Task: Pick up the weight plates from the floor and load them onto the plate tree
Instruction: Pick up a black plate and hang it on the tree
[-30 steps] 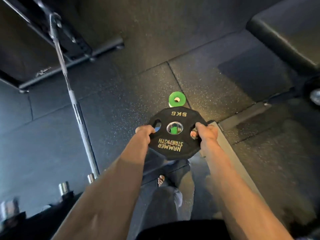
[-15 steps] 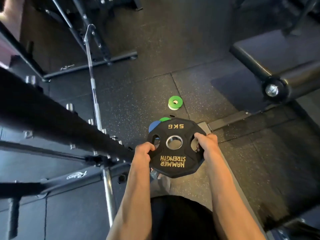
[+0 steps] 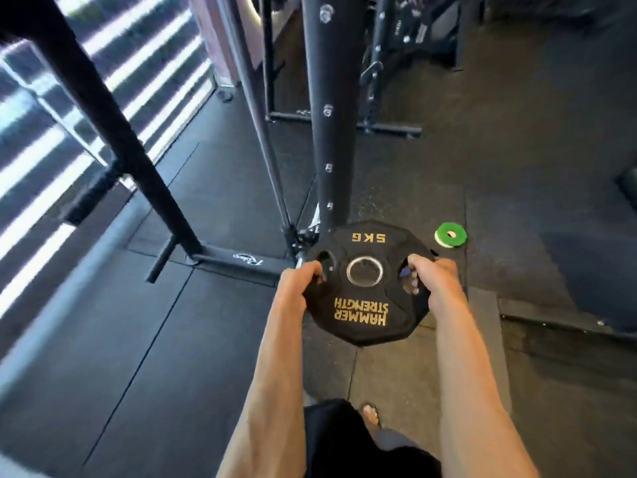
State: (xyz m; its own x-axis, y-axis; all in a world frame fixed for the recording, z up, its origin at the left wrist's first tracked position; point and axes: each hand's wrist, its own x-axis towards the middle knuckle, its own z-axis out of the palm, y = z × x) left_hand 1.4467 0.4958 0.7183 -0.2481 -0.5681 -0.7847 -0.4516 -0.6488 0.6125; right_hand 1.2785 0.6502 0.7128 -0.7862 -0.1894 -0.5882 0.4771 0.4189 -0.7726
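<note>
Both the left hand (image 3: pixel 303 281) and right hand (image 3: pixel 432 279) curl through opposite grip holes of the rigid, probably hefty weight plate (image 3: pixel 362 313).

Daylight is admitted in bright streaks through the slatted window (image 3: pixel 103 81) at left, while the floor (image 3: pixel 144 357) is left dim. The left edge is smeared by motion blur.
</note>
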